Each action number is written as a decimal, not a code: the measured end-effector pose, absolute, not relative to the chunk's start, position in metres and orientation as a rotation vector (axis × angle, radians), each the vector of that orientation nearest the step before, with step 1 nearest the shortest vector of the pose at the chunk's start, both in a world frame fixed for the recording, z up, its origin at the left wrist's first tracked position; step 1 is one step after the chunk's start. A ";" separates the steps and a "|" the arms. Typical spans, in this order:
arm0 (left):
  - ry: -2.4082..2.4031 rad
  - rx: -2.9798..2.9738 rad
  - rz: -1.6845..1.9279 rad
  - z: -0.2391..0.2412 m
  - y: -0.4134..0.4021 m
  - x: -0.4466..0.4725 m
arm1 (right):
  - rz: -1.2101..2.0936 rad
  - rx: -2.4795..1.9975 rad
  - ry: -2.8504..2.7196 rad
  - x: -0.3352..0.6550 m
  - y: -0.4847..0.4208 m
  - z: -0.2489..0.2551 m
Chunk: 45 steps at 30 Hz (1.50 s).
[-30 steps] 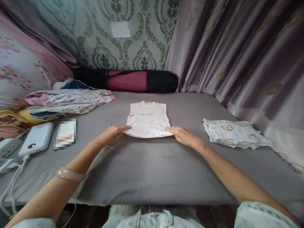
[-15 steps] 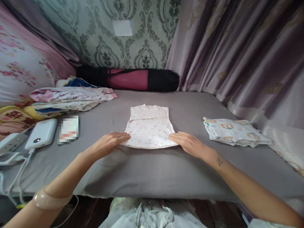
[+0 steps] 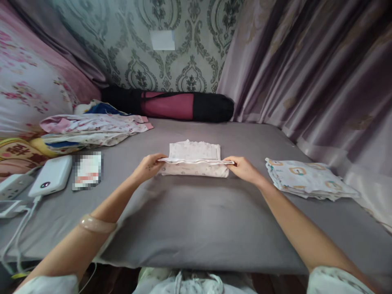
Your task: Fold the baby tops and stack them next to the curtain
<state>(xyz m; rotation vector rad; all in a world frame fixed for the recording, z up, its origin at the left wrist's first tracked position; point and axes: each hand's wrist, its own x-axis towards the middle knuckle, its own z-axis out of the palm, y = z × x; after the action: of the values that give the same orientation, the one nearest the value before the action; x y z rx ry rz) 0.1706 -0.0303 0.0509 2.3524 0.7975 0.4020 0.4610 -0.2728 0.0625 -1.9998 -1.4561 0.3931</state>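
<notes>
A pale, small-patterned garment (image 3: 194, 169) lies in the middle of the grey bed surface (image 3: 190, 224), its near part turned up and folded over toward the back. My left hand (image 3: 150, 167) pinches the left end of the raised hem. At the opposite end, my right hand (image 3: 243, 168) grips the hem's right corner. The hem stretches in a nearly straight line between both hands, just over the garment. Its far section still lies flat behind the hem.
Folded white printed cloth (image 3: 309, 177) rests at the right. On the left are a white power bank (image 3: 50, 175), a power strip (image 3: 15, 185), a blurred-out flat item (image 3: 87, 170) and heaped clothes (image 3: 101, 124). A black-and-maroon long bag (image 3: 167, 105) lies along the wall.
The near edge, which lay flat under my hands, has been lifted and carried away from me over the garment. Both hands now pinch it; the view has shifted slightly.
</notes>
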 end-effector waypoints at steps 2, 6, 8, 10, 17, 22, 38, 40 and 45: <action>0.860 2.267 0.456 0.043 -0.020 0.187 | 0.348 -2.034 -1.379 0.471 -0.257 0.055; 0.960 2.154 0.555 0.030 -0.004 0.217 | 0.241 -2.183 -1.236 0.484 -0.229 0.041; 1.028 2.158 0.576 0.028 0.000 0.229 | 0.186 -2.258 -1.151 0.489 -0.217 0.036; 1.107 2.175 0.578 0.028 0.003 0.238 | 0.143 -2.310 -1.077 0.493 -0.206 0.034; 1.320 2.218 0.537 0.032 0.006 0.260 | 0.130 -2.505 -0.924 0.497 -0.175 0.032; 1.421 2.254 0.491 0.025 0.008 0.272 | 0.099 -2.595 -0.857 0.487 -0.165 0.035; 1.594 2.328 0.402 0.026 -0.002 0.281 | 0.035 -2.696 -0.813 0.476 -0.163 0.026; 1.616 2.310 0.396 0.028 -0.003 0.281 | 0.016 -2.698 -0.810 0.476 -0.162 0.025; 1.631 2.321 0.381 0.029 -0.004 0.283 | -0.001 -2.701 -0.825 0.477 -0.159 0.020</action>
<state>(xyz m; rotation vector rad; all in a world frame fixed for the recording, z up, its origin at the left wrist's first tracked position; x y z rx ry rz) 0.2827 -0.0036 0.0289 2.3211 1.6308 0.3808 0.4774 -0.1591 0.0203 -2.7010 -0.8247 -0.0006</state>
